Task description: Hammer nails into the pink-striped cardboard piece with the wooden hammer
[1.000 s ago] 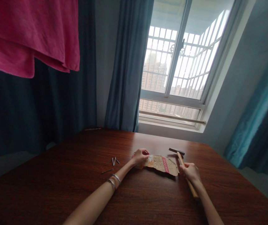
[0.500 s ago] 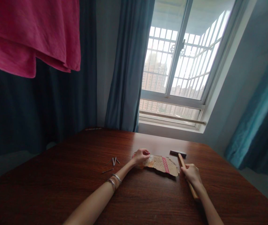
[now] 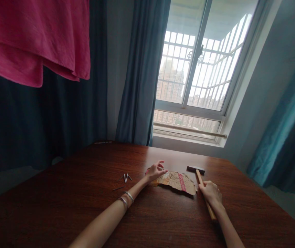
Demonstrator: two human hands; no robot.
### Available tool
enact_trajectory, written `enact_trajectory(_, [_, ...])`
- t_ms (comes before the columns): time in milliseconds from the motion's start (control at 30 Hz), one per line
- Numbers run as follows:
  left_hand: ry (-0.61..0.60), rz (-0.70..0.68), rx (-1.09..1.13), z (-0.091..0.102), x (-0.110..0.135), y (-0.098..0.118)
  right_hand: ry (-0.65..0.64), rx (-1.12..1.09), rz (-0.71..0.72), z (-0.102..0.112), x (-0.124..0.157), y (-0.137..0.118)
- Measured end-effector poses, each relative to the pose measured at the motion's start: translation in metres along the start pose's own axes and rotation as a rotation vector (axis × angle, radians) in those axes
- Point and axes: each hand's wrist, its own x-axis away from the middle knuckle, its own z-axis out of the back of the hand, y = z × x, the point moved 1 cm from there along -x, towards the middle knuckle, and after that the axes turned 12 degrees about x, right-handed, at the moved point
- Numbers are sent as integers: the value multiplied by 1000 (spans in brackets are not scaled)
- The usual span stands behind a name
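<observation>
Fingers (image 3: 162,171) of the left hand (image 3: 154,173) are hovering open over the card's (image 3: 178,181) left end. The right hand (image 3: 210,193) is gripping the hammer (image 3: 196,169) right of the card, sensibly on the stiff handle, as it is probably head-heavy.

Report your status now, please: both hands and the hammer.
Left hand open, fingers spread at left end of patterned card. Right hand shut on hammer handle, head on table. Loose nails left of card.
</observation>
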Motion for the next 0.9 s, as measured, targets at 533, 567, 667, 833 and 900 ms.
enact_trajectory(533, [189,-135,-232,86,19,60,-35,160,8,-4,3,-5])
enact_trajectory(567, [199,-114,-332,99,25,56,-23,176,9,-4,4,-5])
enact_trajectory(667, [265,-23,-665,134,48,46,111,218,0,0,10,-10])
enact_trajectory(833, [214,183,-997,165,88,38,316,138,85,12,21,-26])
enact_trajectory(900, [180,225,-1057,170,100,37,306,96,117,14,24,-32])
